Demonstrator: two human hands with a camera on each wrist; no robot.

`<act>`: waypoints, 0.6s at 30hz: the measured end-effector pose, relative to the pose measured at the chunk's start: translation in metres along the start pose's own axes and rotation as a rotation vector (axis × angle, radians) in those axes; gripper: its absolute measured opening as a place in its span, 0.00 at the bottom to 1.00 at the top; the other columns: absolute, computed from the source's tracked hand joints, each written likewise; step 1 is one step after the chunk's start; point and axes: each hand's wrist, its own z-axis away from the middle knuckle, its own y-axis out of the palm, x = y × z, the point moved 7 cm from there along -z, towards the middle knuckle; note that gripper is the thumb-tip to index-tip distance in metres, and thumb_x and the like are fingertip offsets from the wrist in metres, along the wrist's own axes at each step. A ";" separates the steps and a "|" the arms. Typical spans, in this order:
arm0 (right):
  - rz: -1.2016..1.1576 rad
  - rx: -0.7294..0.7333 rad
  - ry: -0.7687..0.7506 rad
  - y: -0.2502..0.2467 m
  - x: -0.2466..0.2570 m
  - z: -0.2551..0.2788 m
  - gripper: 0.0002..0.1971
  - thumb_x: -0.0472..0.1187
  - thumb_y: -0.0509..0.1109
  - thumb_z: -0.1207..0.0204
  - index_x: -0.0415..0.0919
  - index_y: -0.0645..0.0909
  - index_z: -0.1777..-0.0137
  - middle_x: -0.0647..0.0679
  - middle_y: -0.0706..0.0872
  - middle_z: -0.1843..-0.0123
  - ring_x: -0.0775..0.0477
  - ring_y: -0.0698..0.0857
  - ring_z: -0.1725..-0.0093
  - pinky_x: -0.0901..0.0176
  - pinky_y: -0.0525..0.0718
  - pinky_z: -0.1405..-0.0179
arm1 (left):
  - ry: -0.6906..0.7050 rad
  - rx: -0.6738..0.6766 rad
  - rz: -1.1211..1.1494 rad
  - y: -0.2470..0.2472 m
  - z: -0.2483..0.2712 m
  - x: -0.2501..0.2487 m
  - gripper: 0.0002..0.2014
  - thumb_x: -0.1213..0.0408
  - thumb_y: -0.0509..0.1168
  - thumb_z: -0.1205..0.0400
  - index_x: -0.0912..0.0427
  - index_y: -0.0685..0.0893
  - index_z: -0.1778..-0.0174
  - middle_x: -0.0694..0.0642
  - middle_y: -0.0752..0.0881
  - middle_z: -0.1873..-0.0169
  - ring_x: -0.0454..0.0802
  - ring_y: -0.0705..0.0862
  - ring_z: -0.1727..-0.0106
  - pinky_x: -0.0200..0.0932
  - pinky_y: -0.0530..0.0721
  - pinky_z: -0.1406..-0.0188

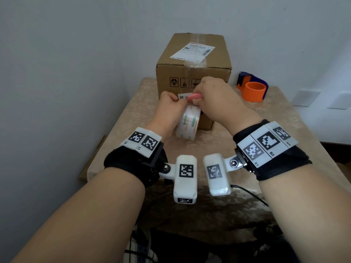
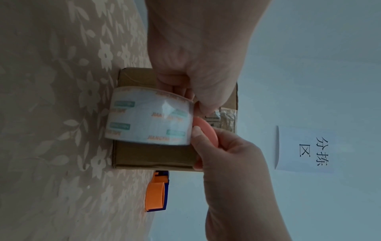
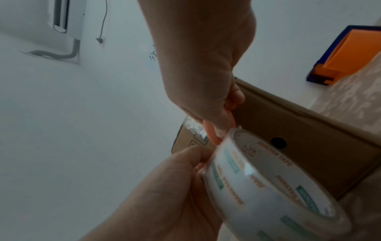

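Observation:
A roll of clear packing tape (image 1: 188,122) with green and orange print is held in the air in front of a sealed cardboard box (image 1: 193,73). My left hand (image 1: 175,103) grips the roll at its upper edge, fingers curled on it. My right hand (image 1: 203,97) pinches a small flat pink tool (image 1: 194,96) against the top of the roll. The left wrist view shows the pink tool (image 2: 204,128) touching the edge of the tape roll (image 2: 150,117). In the right wrist view the pink tool (image 3: 210,132) sits just above the tape roll (image 3: 268,187).
The box stands at the back of a small table with a beige floral cloth (image 1: 284,118), close to the white wall. An orange and blue tape dispenser (image 1: 252,88) lies right of the box. A paper sign (image 2: 305,150) hangs on the wall.

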 end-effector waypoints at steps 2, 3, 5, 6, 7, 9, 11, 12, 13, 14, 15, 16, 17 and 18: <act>0.004 0.002 0.010 -0.003 -0.006 0.002 0.12 0.43 0.66 0.21 0.38 0.86 0.46 0.42 0.82 0.48 0.43 0.81 0.50 0.56 0.75 0.55 | -0.003 -0.007 0.003 0.000 -0.001 0.001 0.08 0.66 0.62 0.19 0.55 0.68 0.56 0.53 0.75 0.62 0.46 0.76 0.68 0.38 0.73 0.75; 0.001 0.005 0.020 -0.004 -0.010 0.004 0.12 0.43 0.66 0.20 0.38 0.86 0.45 0.43 0.81 0.48 0.45 0.79 0.51 0.56 0.74 0.56 | -0.002 -0.011 0.005 0.000 -0.001 0.001 0.08 0.66 0.62 0.19 0.54 0.68 0.59 0.53 0.76 0.62 0.47 0.77 0.67 0.39 0.73 0.74; -0.016 0.013 0.040 -0.006 -0.018 0.006 0.12 0.43 0.65 0.20 0.39 0.86 0.44 0.43 0.81 0.48 0.49 0.76 0.54 0.58 0.71 0.57 | 0.001 -0.013 0.005 0.001 0.000 0.001 0.09 0.66 0.62 0.19 0.51 0.69 0.62 0.53 0.77 0.61 0.49 0.78 0.64 0.43 0.75 0.69; -0.022 0.018 0.045 -0.006 -0.020 0.006 0.12 0.43 0.65 0.20 0.38 0.86 0.44 0.43 0.81 0.47 0.50 0.76 0.54 0.59 0.71 0.57 | 0.000 -0.011 0.007 0.001 0.000 0.001 0.09 0.66 0.62 0.20 0.51 0.70 0.62 0.54 0.78 0.59 0.50 0.79 0.61 0.45 0.77 0.66; -0.023 0.020 0.048 -0.006 -0.022 0.007 0.12 0.42 0.65 0.20 0.38 0.86 0.44 0.42 0.82 0.47 0.50 0.76 0.54 0.59 0.71 0.57 | -0.002 -0.006 0.009 0.002 0.000 0.001 0.08 0.66 0.62 0.20 0.50 0.71 0.62 0.55 0.80 0.57 0.52 0.81 0.58 0.48 0.78 0.62; -0.026 0.014 0.058 -0.006 -0.024 0.007 0.11 0.42 0.66 0.20 0.38 0.86 0.45 0.42 0.82 0.46 0.51 0.76 0.55 0.59 0.71 0.57 | -0.007 0.021 -0.001 0.003 0.001 0.001 0.06 0.66 0.61 0.19 0.51 0.76 0.60 0.57 0.84 0.54 0.54 0.83 0.53 0.52 0.81 0.56; -0.015 0.017 0.068 -0.002 -0.027 0.009 0.11 0.42 0.66 0.20 0.38 0.86 0.46 0.42 0.83 0.46 0.49 0.77 0.54 0.58 0.72 0.57 | -0.009 0.054 -0.035 0.006 0.002 0.003 0.04 0.65 0.61 0.19 0.56 0.81 0.55 0.58 0.86 0.55 0.54 0.84 0.56 0.49 0.82 0.58; -0.007 0.036 0.072 0.002 -0.029 0.010 0.11 0.42 0.67 0.20 0.37 0.87 0.47 0.41 0.83 0.45 0.48 0.79 0.53 0.57 0.74 0.57 | -0.006 0.063 -0.068 0.006 0.002 0.005 0.05 0.64 0.61 0.19 0.57 0.82 0.52 0.56 0.85 0.57 0.52 0.83 0.58 0.46 0.81 0.61; -0.002 0.066 0.076 0.007 -0.031 0.010 0.11 0.42 0.67 0.21 0.37 0.87 0.47 0.40 0.83 0.45 0.46 0.81 0.51 0.56 0.75 0.56 | -0.003 0.066 -0.098 0.006 0.002 0.006 0.06 0.64 0.61 0.19 0.58 0.81 0.50 0.54 0.84 0.59 0.51 0.82 0.59 0.43 0.79 0.64; -0.007 0.091 0.082 0.010 -0.033 0.011 0.11 0.42 0.67 0.21 0.37 0.87 0.47 0.40 0.84 0.45 0.45 0.82 0.50 0.55 0.77 0.56 | 0.000 0.068 -0.118 0.006 0.002 0.008 0.06 0.63 0.61 0.18 0.58 0.81 0.50 0.53 0.83 0.60 0.50 0.82 0.59 0.42 0.78 0.65; -0.024 0.103 0.089 0.012 -0.035 0.011 0.11 0.42 0.67 0.21 0.36 0.87 0.47 0.40 0.85 0.46 0.45 0.82 0.51 0.55 0.76 0.56 | 0.003 0.069 -0.130 0.006 0.003 0.008 0.06 0.63 0.61 0.18 0.58 0.81 0.49 0.52 0.83 0.60 0.50 0.82 0.59 0.42 0.78 0.65; -0.058 0.098 0.092 0.010 -0.036 0.012 0.11 0.42 0.67 0.21 0.36 0.87 0.47 0.40 0.85 0.47 0.47 0.81 0.53 0.56 0.75 0.57 | 0.007 0.072 -0.138 0.005 0.002 0.008 0.06 0.63 0.61 0.18 0.58 0.81 0.49 0.52 0.83 0.60 0.50 0.82 0.59 0.42 0.79 0.65; -0.102 0.079 0.092 0.006 -0.037 0.012 0.11 0.42 0.67 0.21 0.36 0.87 0.47 0.41 0.86 0.48 0.48 0.79 0.54 0.57 0.73 0.57 | 0.014 0.075 -0.147 0.004 0.003 0.006 0.06 0.62 0.61 0.18 0.58 0.81 0.49 0.52 0.84 0.60 0.49 0.82 0.60 0.42 0.79 0.65; -0.151 0.051 0.088 0.001 -0.037 0.013 0.11 0.43 0.67 0.21 0.37 0.86 0.47 0.42 0.86 0.49 0.50 0.79 0.54 0.58 0.73 0.57 | 0.021 0.076 -0.156 0.002 0.003 0.005 0.07 0.62 0.61 0.18 0.58 0.81 0.48 0.52 0.84 0.60 0.49 0.82 0.61 0.41 0.79 0.65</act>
